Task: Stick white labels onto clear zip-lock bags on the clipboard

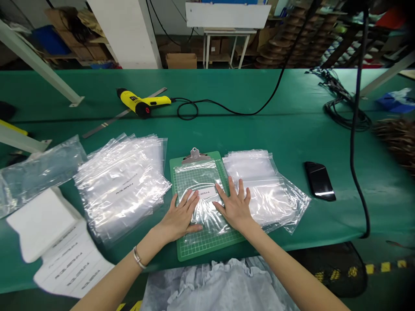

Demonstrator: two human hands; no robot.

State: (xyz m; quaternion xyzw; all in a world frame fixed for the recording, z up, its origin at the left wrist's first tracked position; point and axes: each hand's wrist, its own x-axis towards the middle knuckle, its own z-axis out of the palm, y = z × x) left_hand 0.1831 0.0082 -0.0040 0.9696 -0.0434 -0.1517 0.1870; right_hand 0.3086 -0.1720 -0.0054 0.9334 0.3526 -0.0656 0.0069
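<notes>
A clear plastic bag (207, 216) lies flat on a green gridded clipboard (191, 252), its top edge at the metal clip (195, 156). On the bag sits a small white printed label (206, 192). My left hand (182, 216) rests on the bag at the label's left end, fingers spread. Flat and open, my right hand (235, 206) touches the bag at the label's right side, some fingers reaching past the board's edge. Fanned stacks of clear bags lie on both sides, one on the left (119, 190) and one on the right (259, 181).
A sheet of printed labels (73, 261) hangs at the left table edge beside a white stack (45, 222). Behind are a yellow heat gun (139, 103) and a metal ruler (110, 122). A black phone (320, 181) and hanging black cable (353, 151) are at right.
</notes>
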